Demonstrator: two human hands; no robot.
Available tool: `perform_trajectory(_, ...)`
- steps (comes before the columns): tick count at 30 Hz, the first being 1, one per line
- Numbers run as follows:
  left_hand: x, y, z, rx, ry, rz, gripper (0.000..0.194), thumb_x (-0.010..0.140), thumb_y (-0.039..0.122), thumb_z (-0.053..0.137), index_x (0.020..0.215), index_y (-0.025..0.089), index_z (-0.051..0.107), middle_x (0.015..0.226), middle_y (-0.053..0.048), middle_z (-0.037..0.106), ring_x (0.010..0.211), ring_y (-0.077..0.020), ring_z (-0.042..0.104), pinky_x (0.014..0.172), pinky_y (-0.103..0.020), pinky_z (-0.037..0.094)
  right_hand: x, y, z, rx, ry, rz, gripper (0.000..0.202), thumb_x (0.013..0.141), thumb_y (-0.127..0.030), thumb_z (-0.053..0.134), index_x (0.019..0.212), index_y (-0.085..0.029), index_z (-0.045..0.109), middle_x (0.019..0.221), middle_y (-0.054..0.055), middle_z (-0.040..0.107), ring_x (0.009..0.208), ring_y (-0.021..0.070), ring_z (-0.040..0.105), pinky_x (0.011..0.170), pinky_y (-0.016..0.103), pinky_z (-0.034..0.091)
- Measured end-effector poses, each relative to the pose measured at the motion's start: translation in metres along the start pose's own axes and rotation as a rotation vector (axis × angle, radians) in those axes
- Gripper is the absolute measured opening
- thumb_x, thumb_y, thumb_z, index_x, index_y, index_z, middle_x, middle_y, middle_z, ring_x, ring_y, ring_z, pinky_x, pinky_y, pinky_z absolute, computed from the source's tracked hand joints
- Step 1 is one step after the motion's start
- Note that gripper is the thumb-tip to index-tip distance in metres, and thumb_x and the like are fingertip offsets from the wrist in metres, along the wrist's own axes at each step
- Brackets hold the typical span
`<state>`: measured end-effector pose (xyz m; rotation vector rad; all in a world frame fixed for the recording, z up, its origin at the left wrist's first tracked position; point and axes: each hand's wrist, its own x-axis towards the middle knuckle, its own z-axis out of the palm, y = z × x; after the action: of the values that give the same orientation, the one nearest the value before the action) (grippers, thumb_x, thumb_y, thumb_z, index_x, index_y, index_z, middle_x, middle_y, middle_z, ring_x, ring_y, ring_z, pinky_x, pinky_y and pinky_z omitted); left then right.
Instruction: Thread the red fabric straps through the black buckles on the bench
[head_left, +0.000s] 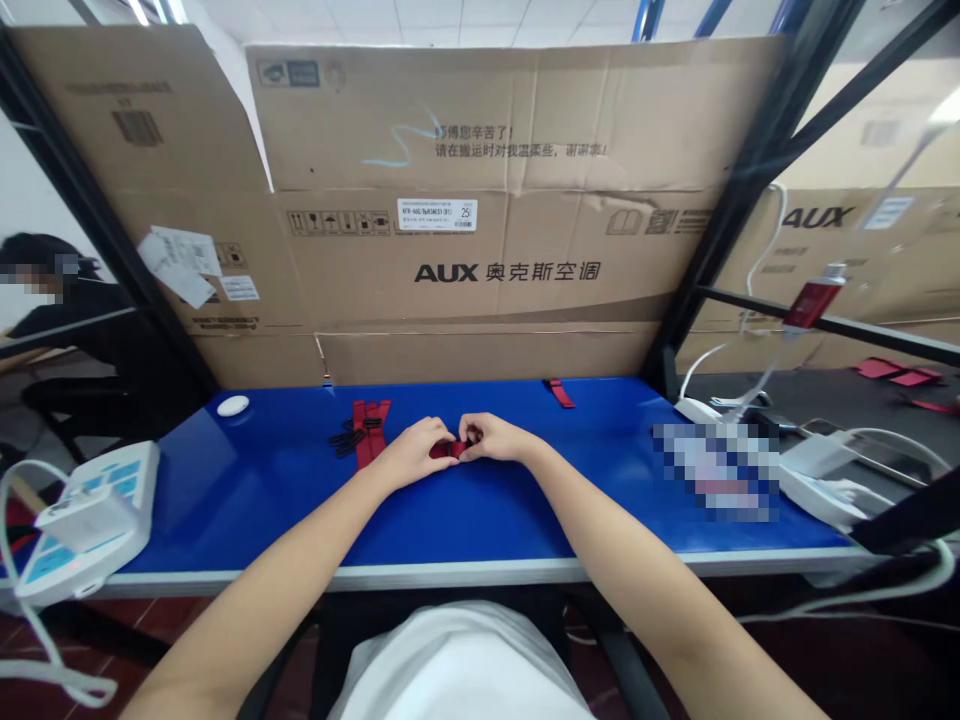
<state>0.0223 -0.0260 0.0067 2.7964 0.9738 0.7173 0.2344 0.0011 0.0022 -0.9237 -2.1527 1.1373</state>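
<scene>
Both of my hands meet over the middle of the blue tabletop. My left hand pinches the left part of a small red strap with dark bits on it. From the right, my right hand has its fingers curled on the strap's other end. Much of the strap is hidden by my fingers. Just left of my left hand lie several red straps with black buckles or cords. Another short red strap rests near the table's back edge.
Cardboard stands behind the table. A white round lid is at the back left, a white power strip at the left edge. Cables and a white adapter lie at the right. A person sits far left.
</scene>
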Motion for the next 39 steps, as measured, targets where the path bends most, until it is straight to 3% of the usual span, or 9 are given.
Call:
perform_trajectory(6,0.001,0.007,-0.003,0.151,0.101,0.094,0.019,0.085,0.029,0.061,0.101,0.019,0.062,0.096,-0.006,0.063,0.090,-0.0216,0.057,0.082,-0.035,0.049,0.001,-0.005,-0.010,0.075,0.041,-0.151,0.014,0.069,-0.030,0.072,0.073,-0.018,0.065,0.092,0.001,0.058,0.092,0.0172,0.056,0.086,0.031,0.042)
perform_trajectory(10,0.004,0.007,-0.002,0.196,0.160,0.095,0.018,0.083,0.028,0.062,0.098,0.019,0.061,0.095,-0.006,0.063,0.091,-0.0220,0.057,0.081,-0.035,0.049,0.001,-0.015,-0.005,0.063,0.144,-0.150,0.021,0.071,-0.034,0.071,0.063,-0.017,0.062,0.107,0.005,0.053,0.096,0.0185,0.055,0.086,0.034,0.043)
perform_trajectory(15,0.006,0.008,-0.005,0.204,0.192,0.097,0.019,0.084,0.030,0.061,0.099,0.018,0.060,0.095,-0.007,0.063,0.089,-0.0218,0.057,0.083,-0.036,0.049,-0.002,-0.024,-0.008,-0.100,0.220,-0.256,0.018,0.072,-0.028,0.071,0.062,-0.017,0.062,0.091,0.003,0.052,0.093,0.0185,0.051,0.091,0.037,0.037)
perform_trajectory(18,0.004,0.005,-0.008,0.190,0.177,0.077,0.019,0.084,0.029,0.061,0.099,0.017,0.061,0.096,-0.008,0.064,0.090,-0.0224,0.057,0.084,-0.037,0.049,-0.004,-0.027,-0.011,-0.039,0.194,-0.268,0.015,0.072,-0.029,0.072,0.065,-0.018,0.064,0.084,0.002,0.050,0.085,0.0168,0.050,0.084,0.034,0.039)
perform_trajectory(22,0.002,0.002,-0.010,0.084,0.143,-0.050,0.024,0.082,0.031,0.064,0.101,0.018,0.062,0.097,-0.007,0.064,0.093,-0.0236,0.060,0.085,-0.037,0.049,-0.005,-0.029,-0.009,0.357,0.162,-0.302,0.018,0.075,-0.032,0.071,0.067,-0.017,0.064,0.084,0.002,0.054,0.072,0.0130,0.051,0.070,0.030,0.041)
perform_trajectory(28,0.014,0.022,-0.001,-0.236,0.155,-0.139,0.022,0.089,0.036,0.053,0.102,0.018,0.056,0.100,-0.006,0.062,0.091,-0.0207,0.059,0.085,-0.034,0.047,0.001,-0.031,0.005,0.557,0.165,-0.227,0.020,0.073,-0.034,0.075,0.078,-0.017,0.068,0.071,0.002,0.064,0.068,0.0141,0.058,0.069,0.029,0.046)
perform_trajectory(31,0.014,0.023,0.005,-0.313,0.075,-0.181,0.022,0.096,0.036,0.039,0.096,0.019,0.053,0.086,-0.004,0.062,0.079,-0.0178,0.059,0.078,-0.032,0.046,0.001,-0.032,-0.004,0.716,0.305,-0.232,0.024,0.067,-0.035,0.079,0.075,-0.018,0.065,0.071,0.002,0.066,0.063,0.0133,0.060,0.063,0.027,0.048)
perform_trajectory(35,0.003,0.009,0.001,-0.468,-0.123,-0.301,0.028,0.094,0.041,0.041,0.083,0.018,0.052,0.075,-0.002,0.060,0.066,-0.0140,0.057,0.067,-0.028,0.045,-0.005,-0.031,-0.033,0.976,0.654,-0.228,0.029,0.066,-0.037,0.080,0.073,-0.022,0.056,0.067,-0.002,0.064,0.053,0.0091,0.056,0.047,0.020,0.044)
perform_trajectory(39,0.000,0.004,-0.006,-0.696,-0.090,-0.433,0.042,0.090,0.056,0.040,0.082,0.017,0.054,0.071,-0.001,0.056,0.054,-0.0104,0.049,0.054,-0.024,0.039,-0.002,-0.028,-0.029,0.925,0.634,-0.134,0.031,0.065,-0.037,0.080,0.071,-0.020,0.055,0.058,-0.002,0.063,0.045,0.0083,0.053,0.039,0.019,0.041)
